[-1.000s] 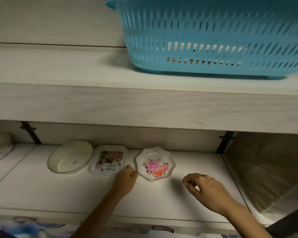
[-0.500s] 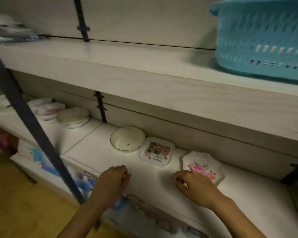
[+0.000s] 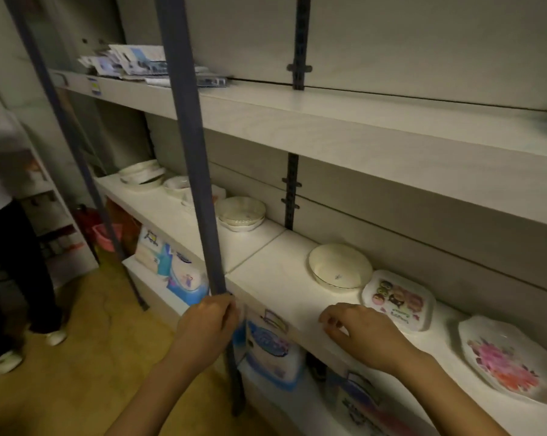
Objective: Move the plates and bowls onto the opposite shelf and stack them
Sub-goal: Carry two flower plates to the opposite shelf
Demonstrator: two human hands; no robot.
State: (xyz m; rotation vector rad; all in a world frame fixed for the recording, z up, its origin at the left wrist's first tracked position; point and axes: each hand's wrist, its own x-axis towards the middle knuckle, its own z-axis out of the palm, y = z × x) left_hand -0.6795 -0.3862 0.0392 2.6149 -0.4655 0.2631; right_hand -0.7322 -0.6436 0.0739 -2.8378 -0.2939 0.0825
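Observation:
On the middle shelf stand a white bowl, a square plate with cartoon faces and a scalloped plate with pink flowers, side by side. Further left sit a stack of white bowls and more white dishes. My right hand hovers over the shelf's front edge, just left of the cartoon plate, with fingers loosely curled and nothing in them. My left hand is loosely curled in front of the blue-grey post at the shelf's front and holds no dish.
A second post leans at the left. Another person stands at the far left by another rack. Printed tissue packs fill the lower shelf. Papers lie on the upper shelf. The wooden floor lies below left.
The view has swung left, so the blue basket is out of sight. Both hands have drawn back from the flower plate to the shelf's front edge; the left one now overlaps the post.

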